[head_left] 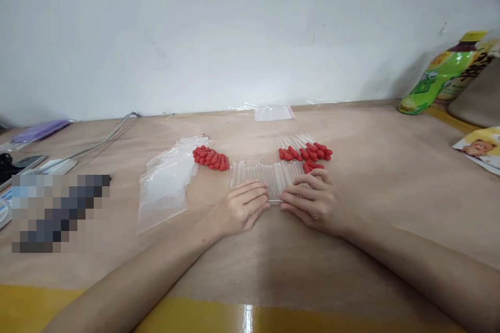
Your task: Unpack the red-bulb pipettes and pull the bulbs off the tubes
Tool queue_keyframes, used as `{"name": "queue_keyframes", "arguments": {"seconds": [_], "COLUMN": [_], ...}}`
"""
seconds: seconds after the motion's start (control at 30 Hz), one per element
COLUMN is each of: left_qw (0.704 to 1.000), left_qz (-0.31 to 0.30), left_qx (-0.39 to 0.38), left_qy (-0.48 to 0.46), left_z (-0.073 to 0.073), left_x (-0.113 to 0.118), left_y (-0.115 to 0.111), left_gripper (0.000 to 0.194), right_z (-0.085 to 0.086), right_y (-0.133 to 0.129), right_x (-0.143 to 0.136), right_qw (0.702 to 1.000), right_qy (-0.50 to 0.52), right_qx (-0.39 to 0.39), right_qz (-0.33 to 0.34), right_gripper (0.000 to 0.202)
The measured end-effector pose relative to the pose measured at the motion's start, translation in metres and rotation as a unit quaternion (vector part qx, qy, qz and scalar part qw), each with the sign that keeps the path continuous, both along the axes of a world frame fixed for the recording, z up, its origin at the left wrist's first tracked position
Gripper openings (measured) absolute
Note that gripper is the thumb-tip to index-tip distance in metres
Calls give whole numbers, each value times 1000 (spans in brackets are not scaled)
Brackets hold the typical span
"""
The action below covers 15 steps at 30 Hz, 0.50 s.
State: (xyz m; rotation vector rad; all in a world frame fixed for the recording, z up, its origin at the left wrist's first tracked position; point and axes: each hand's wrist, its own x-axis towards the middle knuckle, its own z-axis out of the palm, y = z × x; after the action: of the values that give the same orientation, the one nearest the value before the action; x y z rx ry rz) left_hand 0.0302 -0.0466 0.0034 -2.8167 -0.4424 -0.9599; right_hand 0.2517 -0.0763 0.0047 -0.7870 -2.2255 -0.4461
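A row of clear glass tubes (pixel 273 173) lies side by side on the table in front of me. My left hand (pixel 242 207) lies over the left part of the row, fingers bent and close together, thumb at the near edge. On the right part, my right hand (pixel 312 200) grips the tubes in the same way. Just beyond, to the left, sits a cluster of red rubber bulbs (pixel 211 158). Behind my right hand are droppers with red bulbs (pixel 312 152) and pale tips pointing away. My palms hide some tube ends.
Clear zip bags (pixel 164 187) lie fanned out on the left, with another bag (pixel 274 113) by the wall. A grey cable (pixel 105 141) and a purple packet (pixel 41 131) are farther left. A green bottle (pixel 439 78) leans at the right, near a printed packet (pixel 480 146).
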Motion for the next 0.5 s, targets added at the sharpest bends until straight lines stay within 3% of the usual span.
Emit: {"name": "queue_keyframes", "arguments": {"seconds": [0.23,0.5], "left_qw": [998,996], "left_qz": [-34,-38], "left_qx": [-40,-81], "left_qy": [-22,-24], "left_z": [-6,0], "left_x": [-2,-6], "left_y": [2,0], "left_gripper": [14,13], "right_z": [-4,-8], "right_y": [-2,-1], "right_x": [3,7], "right_qw": [999,998], "right_qy": [-17,-9], "right_qx": [17,23], "right_qz": [36,57], "right_gripper": [11,13]}}
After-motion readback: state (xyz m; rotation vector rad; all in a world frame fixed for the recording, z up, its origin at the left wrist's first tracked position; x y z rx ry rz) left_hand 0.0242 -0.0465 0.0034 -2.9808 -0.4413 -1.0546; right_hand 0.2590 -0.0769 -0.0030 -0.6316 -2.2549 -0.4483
